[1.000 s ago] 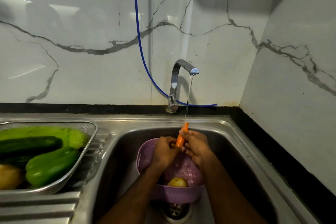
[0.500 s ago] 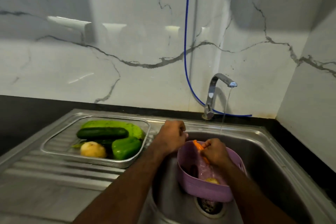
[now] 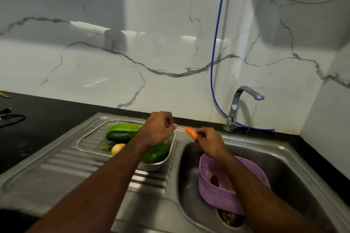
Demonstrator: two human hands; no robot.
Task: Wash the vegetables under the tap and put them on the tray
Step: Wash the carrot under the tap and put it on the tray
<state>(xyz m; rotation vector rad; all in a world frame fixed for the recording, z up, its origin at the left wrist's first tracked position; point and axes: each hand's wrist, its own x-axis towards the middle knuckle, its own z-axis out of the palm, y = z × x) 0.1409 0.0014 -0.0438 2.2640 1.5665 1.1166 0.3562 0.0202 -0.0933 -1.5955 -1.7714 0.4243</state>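
Observation:
My right hand [image 3: 209, 143] grips an orange carrot [image 3: 191, 133], its tip pointing left over the sink's back-left rim. My left hand [image 3: 158, 128] hovers over the right end of the steel tray [image 3: 89, 138], fingers curled with nothing seen in them. In the tray lie a dark cucumber [image 3: 121, 135], a pale green gourd [image 3: 123, 127], a green pepper [image 3: 156, 154] and a yellowish potato [image 3: 117, 148]. The tap [image 3: 244, 100] runs a thin stream into the sink. A purple colander [image 3: 216, 185] sits in the basin under my right forearm.
The steel sink basin [image 3: 284, 166] has a drain [image 3: 230, 218] at the front. The ribbed drainboard [image 3: 62, 166] holds the tray. A blue hose [image 3: 215, 53] hangs down the marble wall behind the tap. A black counter [image 3: 37, 119] with a cable lies at left.
Both hands left the water stream and moved left. The right hand carried the carrot from under the tap toward the tray; the left hand let go of it and reached over the tray.

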